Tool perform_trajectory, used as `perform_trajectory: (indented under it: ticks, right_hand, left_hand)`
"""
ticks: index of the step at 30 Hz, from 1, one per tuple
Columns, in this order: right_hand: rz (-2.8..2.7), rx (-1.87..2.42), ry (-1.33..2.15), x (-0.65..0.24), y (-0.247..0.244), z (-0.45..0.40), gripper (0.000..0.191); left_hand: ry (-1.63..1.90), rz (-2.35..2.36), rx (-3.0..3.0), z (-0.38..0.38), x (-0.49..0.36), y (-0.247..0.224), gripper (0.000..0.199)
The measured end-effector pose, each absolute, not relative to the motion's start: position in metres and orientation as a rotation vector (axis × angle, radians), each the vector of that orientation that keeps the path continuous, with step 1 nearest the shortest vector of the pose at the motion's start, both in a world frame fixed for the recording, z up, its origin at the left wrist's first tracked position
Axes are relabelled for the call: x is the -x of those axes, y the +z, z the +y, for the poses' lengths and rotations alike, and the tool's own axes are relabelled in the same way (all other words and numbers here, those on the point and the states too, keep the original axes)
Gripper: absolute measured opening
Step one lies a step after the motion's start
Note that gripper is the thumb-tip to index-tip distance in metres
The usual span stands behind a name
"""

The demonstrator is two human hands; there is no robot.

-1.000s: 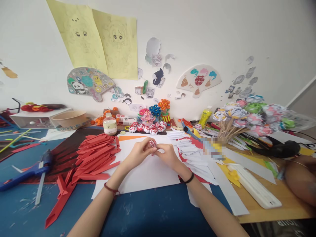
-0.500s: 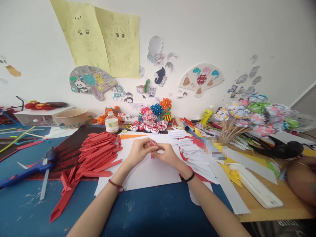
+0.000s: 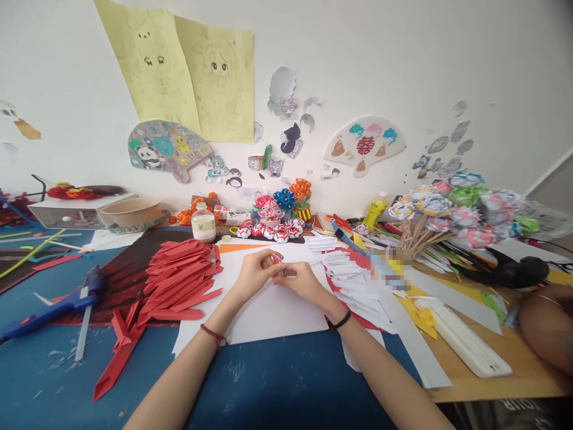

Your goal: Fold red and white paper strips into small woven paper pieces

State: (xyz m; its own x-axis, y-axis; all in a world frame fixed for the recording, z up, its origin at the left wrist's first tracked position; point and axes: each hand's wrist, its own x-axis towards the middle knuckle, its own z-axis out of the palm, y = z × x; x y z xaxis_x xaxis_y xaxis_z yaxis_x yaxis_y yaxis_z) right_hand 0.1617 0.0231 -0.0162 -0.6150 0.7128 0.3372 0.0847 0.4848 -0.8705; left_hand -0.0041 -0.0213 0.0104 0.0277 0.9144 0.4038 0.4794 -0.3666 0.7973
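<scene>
- At the centre of the frame, the small red-and-white folded piece (image 3: 277, 258) shows a narrow, upright side between the fingers; one second earlier its striped, rounded side stood at the fingertips.
- In the same spot, both hands have stayed close together, while the surroundings have shifted slightly to the right in the frame since that first picture.
- Left of centre, the left hand (image 3: 254, 276) is curled, its thumb and fingertips pinching the piece from the left.
- Right of centre, the right hand (image 3: 304, 283) is loosely bent, thumb and forefinger closed on the piece's lower right side.
- Directly between the two sets of fingertips lies the piece, partly hidden by them, above the white sheet (image 3: 264, 322) on the blue part of the desk (image 3: 259, 382).
- Toward the left, red folded strips (image 3: 176, 280) lie heaped beside the sheet; right of the hands, white folded strips (image 3: 347, 278) lie in a row.
- Just beyond the sheet, in the middle, sit red-and-white flowers (image 3: 281, 232).
</scene>
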Motion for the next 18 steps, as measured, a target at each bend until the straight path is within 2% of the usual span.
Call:
perform_trajectory:
  ticks: [6, 9, 12, 18]
  right_hand:
    - [-2.108, 0.683, 0.964, -0.163, -0.010, 0.017, 0.017]
    - [-2.067, 0.683, 0.984, -0.162, -0.013, 0.020, 0.015]
    - [-2.005, 0.599, 1.274, -0.165, -0.012, 0.023, 0.026]
    - [-1.914, 0.357, 1.939, -0.173, -0.001, 0.021, 0.045]
  left_hand:
    - [1.284, 1.495, -1.913, -0.025, 0.002, 0.009, 0.023]
    - [1.281, 1.501, -1.961, -0.026, 0.002, 0.010, 0.029]
    - [1.317, 1.417, -1.922, -0.026, 0.006, 0.015, 0.034]
    - [1.250, 1.031, -1.617, -0.032, 0.011, 0.024, 0.032]
